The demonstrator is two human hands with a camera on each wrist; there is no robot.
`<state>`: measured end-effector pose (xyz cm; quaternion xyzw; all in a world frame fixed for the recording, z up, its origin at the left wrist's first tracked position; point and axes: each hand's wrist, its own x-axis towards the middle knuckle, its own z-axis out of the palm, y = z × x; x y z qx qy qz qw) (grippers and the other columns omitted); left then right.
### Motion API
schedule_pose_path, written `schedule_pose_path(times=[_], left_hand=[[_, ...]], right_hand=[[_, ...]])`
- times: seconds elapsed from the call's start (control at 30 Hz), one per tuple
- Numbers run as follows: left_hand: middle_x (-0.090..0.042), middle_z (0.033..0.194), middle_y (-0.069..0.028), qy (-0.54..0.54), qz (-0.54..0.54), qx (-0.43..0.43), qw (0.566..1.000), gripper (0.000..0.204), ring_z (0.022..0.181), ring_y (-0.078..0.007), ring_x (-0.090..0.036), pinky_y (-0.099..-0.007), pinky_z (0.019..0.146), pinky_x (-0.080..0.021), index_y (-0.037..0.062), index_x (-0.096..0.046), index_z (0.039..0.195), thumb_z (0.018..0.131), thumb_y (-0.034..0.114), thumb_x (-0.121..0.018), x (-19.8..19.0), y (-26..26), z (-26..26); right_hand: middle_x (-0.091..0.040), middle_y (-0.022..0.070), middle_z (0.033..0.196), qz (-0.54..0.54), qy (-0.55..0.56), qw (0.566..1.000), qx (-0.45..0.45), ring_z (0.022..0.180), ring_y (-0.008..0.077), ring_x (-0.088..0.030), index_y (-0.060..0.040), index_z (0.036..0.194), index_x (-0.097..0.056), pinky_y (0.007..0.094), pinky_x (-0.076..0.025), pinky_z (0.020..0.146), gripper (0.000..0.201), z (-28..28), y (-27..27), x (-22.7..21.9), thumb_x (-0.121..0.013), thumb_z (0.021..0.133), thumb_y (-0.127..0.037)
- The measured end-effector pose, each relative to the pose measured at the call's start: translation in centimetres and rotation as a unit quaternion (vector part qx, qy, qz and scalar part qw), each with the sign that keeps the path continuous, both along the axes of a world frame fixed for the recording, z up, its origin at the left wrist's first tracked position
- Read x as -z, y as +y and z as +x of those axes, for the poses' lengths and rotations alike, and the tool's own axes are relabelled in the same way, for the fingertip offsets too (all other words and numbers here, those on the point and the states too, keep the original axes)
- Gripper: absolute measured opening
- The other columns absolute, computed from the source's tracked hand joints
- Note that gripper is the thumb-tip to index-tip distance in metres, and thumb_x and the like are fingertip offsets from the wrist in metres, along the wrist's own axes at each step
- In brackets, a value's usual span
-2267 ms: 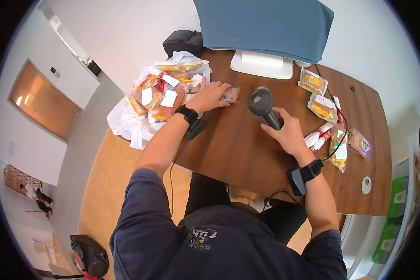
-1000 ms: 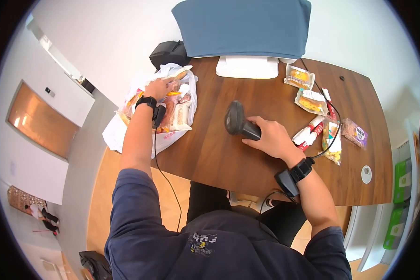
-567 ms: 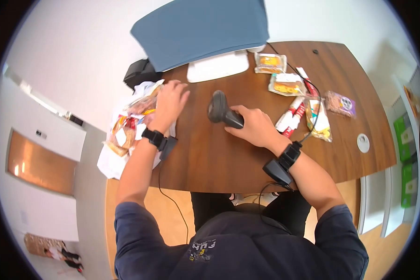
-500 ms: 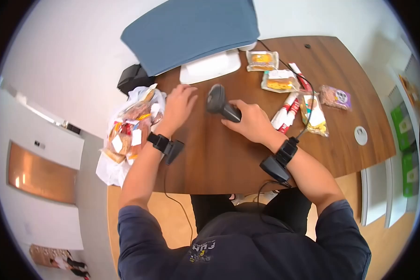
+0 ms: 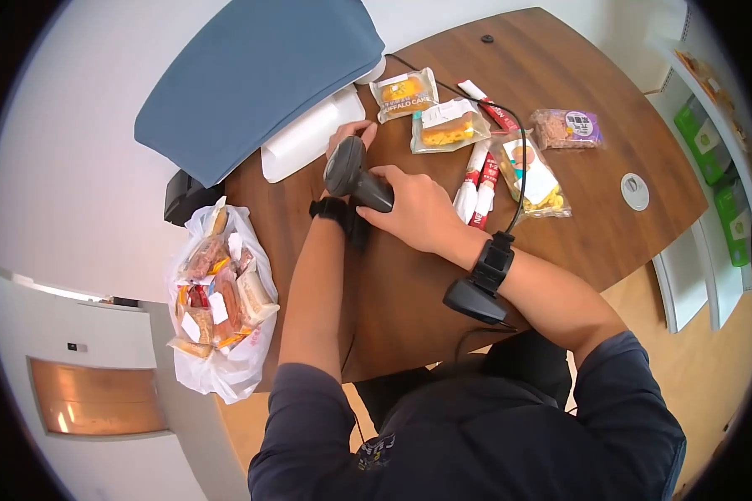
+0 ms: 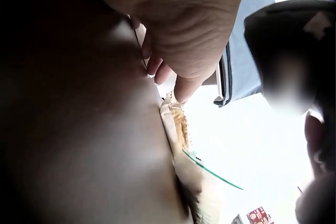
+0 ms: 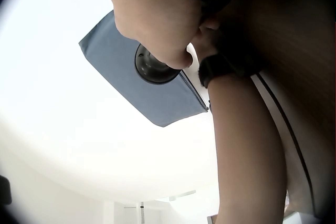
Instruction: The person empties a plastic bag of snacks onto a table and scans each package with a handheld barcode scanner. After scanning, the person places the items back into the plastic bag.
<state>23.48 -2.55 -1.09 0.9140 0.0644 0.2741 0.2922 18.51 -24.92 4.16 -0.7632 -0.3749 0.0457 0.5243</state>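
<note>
My right hand grips a black handheld scanner by its handle, above the brown table. Partly hidden behind the scanner head, my left hand reaches over the table beside the white stand base, fingers loosely bent and holding nothing visible. In the left wrist view, the thumb of the left hand is close to the top of a clear food packet; I cannot tell whether it touches. A wrapped yellow cake lies to the right of that hand, with another cake packet beside it.
A white plastic bag full of packaged food stands at the left. Red-and-white sticks, a yellow snack packet and a purple-labelled packet lie right. A blue-covered screen stands behind; a cable crosses the table.
My left hand has left the food bag and moved across the table towards the cake packets, passing behind the scanner. The head view has turned right. My right hand still grips the scanner.
</note>
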Motion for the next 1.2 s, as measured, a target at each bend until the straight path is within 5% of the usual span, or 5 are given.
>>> schedule_pose_path(times=[0.37, 0.53, 0.63, 0.97, 1.2], left_hand=[[-0.069, 0.087, -0.0071, 0.093, -0.141, -0.003, 0.986, 0.029, 0.080, -0.0157, -0.063, -0.0285, 0.075, -0.049, 0.0048, -0.072, 0.099, 0.093, 0.032, -0.063, 0.1, 0.9, 2.4], [-0.066, 0.100, -0.0025, -0.071, -0.401, 0.224, 0.885, 0.023, 0.092, -0.0090, -0.058, -0.0260, 0.079, -0.047, 0.0009, -0.064, 0.111, 0.095, 0.017, -0.060, 2.0, 1.6, -2.6], [-0.062, 0.095, 0.0010, -0.086, -0.442, 0.056, 0.891, 0.012, 0.092, -0.0061, -0.055, -0.0248, 0.081, -0.046, 0.0024, -0.063, 0.103, 0.096, 0.010, -0.058, -1.6, -4.1, -8.0], [-0.057, 0.096, -0.0021, 0.101, -0.250, 0.067, 0.961, 0.012, 0.088, -0.0103, -0.054, -0.0248, 0.084, -0.043, 0.0034, -0.059, 0.097, 0.090, 0.009, -0.067, -2.7, 0.2, -21.5], [-0.045, 0.144, -0.0120, -0.045, 0.081, 0.026, 0.995, 0.078, 0.140, -0.0302, -0.035, -0.0473, 0.115, -0.024, 0.0100, -0.046, 0.139, 0.075, 0.036, -0.081, -4.6, -4.0, -19.9]], right_hand=[[-0.069, 0.0224, 0.085, -0.010, -0.008, 1.000, -0.009, 0.083, 0.0392, -0.068, 0.0012, 0.121, -0.059, 0.0447, -0.054, 0.077, 0.056, -0.2, 0.0, -0.2, -0.073, 0.080, -0.035], [-0.069, 0.0225, 0.087, -0.008, -0.013, 1.000, -0.006, 0.084, 0.0397, -0.068, -0.0001, 0.122, -0.059, 0.0453, -0.054, 0.077, 0.057, 0.0, 0.0, -0.1, -0.073, 0.080, -0.036], [-0.070, 0.0226, 0.092, 0.001, -0.006, 1.000, -0.001, 0.087, 0.0371, -0.069, 0.0006, 0.119, -0.060, 0.0407, -0.054, 0.080, 0.053, -0.3, -0.1, -0.4, -0.077, 0.079, -0.031], [-0.071, 0.0168, 0.088, 0.051, 0.127, 0.990, 0.033, 0.073, 0.0179, -0.069, 0.0097, 0.118, -0.060, 0.0300, -0.055, 0.069, 0.057, 1.5, 0.2, -0.2, -0.077, 0.081, -0.030], [-0.071, 0.0159, 0.091, 0.037, 0.104, 0.994, 0.027, 0.074, 0.0161, -0.068, 0.0092, 0.119, -0.059, 0.0291, -0.054, 0.069, 0.059, 1.1, 0.5, -0.1, -0.078, 0.081, -0.031]])
